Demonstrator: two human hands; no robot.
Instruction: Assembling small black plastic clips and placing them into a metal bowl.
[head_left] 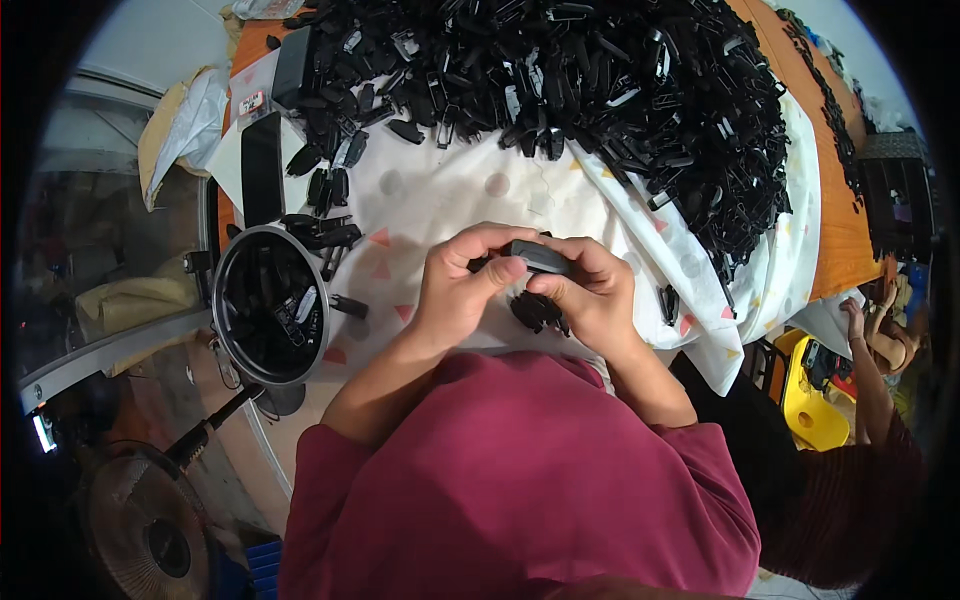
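Note:
Above the white cloth, close in front of my body, both hands are closed around a small dark grey, rounded plastic casing [541, 258]. My left hand [463, 280] grips its left end between thumb and fingers. My right hand [597, 290] pinches its right end, thumb below and fingers behind. The casing's exact kind is not clear, and the fingers cover both ends. Just under the hands lies a small cluster of black parts [537, 311] on the cloth, partly hidden by my right hand.
A large heap of black plastic parts [560, 80], some with shiny metal, covers the table's far side. To the left are a round metal-rimmed container [271, 234] of black parts and a black phone-like slab [262, 170]. A fan [155, 530] stands lower left. Another person's arm [870, 380] shows at right.

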